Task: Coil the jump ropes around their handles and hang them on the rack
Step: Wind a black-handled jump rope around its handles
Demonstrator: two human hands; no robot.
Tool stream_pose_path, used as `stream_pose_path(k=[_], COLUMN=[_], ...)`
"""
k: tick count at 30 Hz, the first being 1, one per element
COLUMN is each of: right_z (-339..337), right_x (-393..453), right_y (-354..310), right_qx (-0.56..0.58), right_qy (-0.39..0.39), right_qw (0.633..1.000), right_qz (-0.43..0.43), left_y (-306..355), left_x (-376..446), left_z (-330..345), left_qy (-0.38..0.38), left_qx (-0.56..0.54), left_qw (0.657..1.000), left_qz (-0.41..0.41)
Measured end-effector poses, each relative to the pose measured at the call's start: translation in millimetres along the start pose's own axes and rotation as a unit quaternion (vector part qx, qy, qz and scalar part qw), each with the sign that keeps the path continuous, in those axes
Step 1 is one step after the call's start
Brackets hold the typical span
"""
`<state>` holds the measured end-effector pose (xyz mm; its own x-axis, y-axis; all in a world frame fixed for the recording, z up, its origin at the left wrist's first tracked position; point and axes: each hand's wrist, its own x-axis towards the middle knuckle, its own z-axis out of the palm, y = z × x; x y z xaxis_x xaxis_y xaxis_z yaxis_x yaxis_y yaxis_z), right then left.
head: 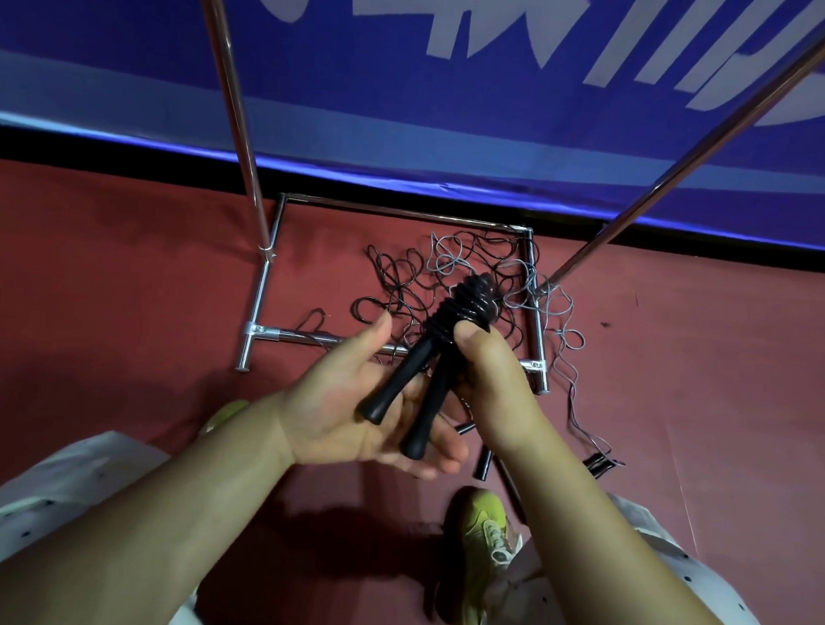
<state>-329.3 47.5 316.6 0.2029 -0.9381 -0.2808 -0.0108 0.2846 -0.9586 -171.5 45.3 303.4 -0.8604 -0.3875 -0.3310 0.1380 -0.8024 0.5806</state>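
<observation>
Black and grey loose ropes lie tangled on the red floor inside the chrome rack base. Its uprights run out of frame. Right hand grips the coiled jump rope; the flat, relaxed left hand supports its two smooth tapered handles.

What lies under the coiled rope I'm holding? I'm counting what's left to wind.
Under the coiled rope, loose black ropes and a grey rope tangle across the rack base. Both hands hide part.
</observation>
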Motion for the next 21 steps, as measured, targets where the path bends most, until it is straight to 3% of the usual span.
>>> stream_pose_path(k=[1,3,7,10,12,14,17,21], right_z=[-0.6,-4.7,-11.9,-8.2,-6.6,-6.3,-4.6,-1.6], right_x=[0.1,2.8,5.2,3.9,4.2,5.2,4.9,3.8], right_y=[0.3,2.7,6.0,5.6,4.8,4.2,5.7,9.0], right_qx=[-0.014,-0.08,-0.27,-0.336,-0.351,-0.36,-0.375,-0.313], right_qy=[-0.018,-0.027,-0.021,-0.01,0.003,0.021,0.064,0.076], right_qw=[1.0,0.996,0.962,0.94,0.933,0.928,0.921,0.945], right_qz=[-0.002,0.01,0.036,0.061,0.082,0.094,0.081,0.063], left_y=[1.8,3.4,-0.1,-6.2,-5.6,-3.6,-2.2,1.7], left_x=[1.9,4.7,10.0,11.6,11.3,10.0,9.2,7.8], left_z=[7.6,16.0,6.8,-1.1,-6.1,-11.2,-9.6,-6.6], left_qy=[0.01,0.1,0.241,0.339,0.384,0.415,0.417,0.427], left_qx=[-0.029,-0.04,0.14,0.27,0.39,0.42,0.426,0.471], left_qw=[1.0,0.994,0.96,0.899,0.834,0.805,0.801,0.771], left_qz=[-0.001,0.017,0.033,0.063,0.072,0.063,0.053,0.038])
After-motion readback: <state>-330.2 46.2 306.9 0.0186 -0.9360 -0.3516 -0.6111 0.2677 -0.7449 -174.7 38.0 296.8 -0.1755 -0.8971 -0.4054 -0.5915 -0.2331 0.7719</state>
